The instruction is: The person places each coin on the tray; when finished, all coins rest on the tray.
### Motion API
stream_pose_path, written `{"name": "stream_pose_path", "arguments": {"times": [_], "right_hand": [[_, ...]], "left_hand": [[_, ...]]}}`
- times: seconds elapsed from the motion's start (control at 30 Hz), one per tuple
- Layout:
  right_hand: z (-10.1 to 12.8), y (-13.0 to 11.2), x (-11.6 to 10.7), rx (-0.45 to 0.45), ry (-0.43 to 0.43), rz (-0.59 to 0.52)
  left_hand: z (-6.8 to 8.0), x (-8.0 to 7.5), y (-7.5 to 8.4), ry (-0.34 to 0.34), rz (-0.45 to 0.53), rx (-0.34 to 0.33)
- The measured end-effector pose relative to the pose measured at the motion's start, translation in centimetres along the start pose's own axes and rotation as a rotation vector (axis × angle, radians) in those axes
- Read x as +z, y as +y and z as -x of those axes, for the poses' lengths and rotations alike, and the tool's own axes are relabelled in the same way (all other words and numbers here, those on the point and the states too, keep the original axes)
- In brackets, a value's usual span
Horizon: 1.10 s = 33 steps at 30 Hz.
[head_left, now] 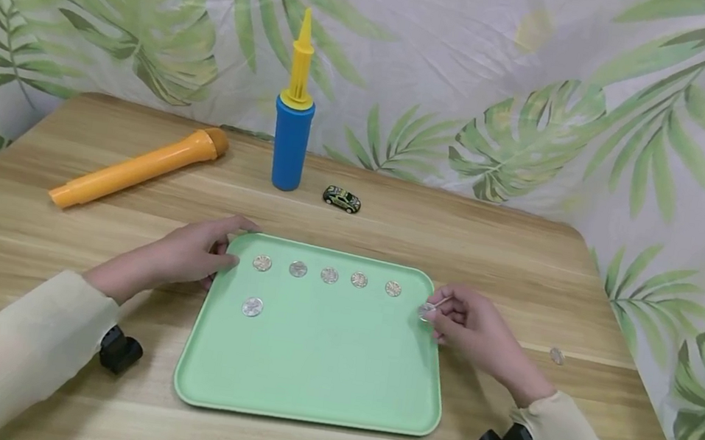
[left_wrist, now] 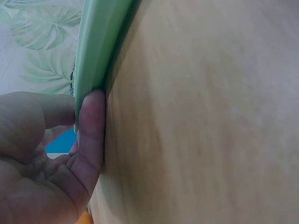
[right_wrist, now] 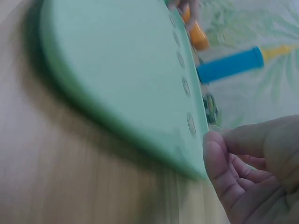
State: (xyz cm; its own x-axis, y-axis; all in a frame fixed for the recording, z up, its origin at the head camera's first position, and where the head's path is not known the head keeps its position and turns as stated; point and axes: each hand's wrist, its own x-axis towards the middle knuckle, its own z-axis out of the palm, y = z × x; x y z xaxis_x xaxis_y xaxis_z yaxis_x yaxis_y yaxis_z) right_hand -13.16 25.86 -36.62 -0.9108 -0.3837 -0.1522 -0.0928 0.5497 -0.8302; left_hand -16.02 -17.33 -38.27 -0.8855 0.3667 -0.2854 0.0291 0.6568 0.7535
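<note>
A light green tray lies on the wooden table. Along its far side runs a row of several silver coins, and one more coin sits below the row's left end. My left hand grips the tray at its far left corner; in the left wrist view the tray's rim passes between thumb and finger. Over the tray's right rim, my right hand pinches a silver coin between thumb and forefinger. The other right fingers curl in, and the fingertips mostly cover that coin in the right wrist view.
Another coin lies on the table to the right of my right hand. Behind the tray stand a blue and yellow hand pump and a small toy car. An orange toy microphone lies at the back left. Leaf-patterned cloth hangs behind the table.
</note>
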Motion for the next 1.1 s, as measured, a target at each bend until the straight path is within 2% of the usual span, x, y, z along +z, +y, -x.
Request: {"name": "stream_pose_path", "arguments": {"times": [0.3,0.53,0.73,1.1], "right_hand": [[-3.0,-2.5,4.2,-0.089,-0.123,0.010],[-4.8,-4.6,7.2,-0.109,-0.219,0.009],[-5.3,-5.7,8.7,-0.103,-0.265,0.011],[-6.3,-6.6,10.6,-0.185,-0.293,0.079]], "left_hand": [[0.2,0.0,0.1,0.007,-0.004,0.015],[0.3,0.0,0.1,0.010,-0.005,0.024],[0.2,0.0,0.3,0.013,-0.014,0.027],[0.4,-0.1,0.2,0.025,-0.024,0.041]]}}
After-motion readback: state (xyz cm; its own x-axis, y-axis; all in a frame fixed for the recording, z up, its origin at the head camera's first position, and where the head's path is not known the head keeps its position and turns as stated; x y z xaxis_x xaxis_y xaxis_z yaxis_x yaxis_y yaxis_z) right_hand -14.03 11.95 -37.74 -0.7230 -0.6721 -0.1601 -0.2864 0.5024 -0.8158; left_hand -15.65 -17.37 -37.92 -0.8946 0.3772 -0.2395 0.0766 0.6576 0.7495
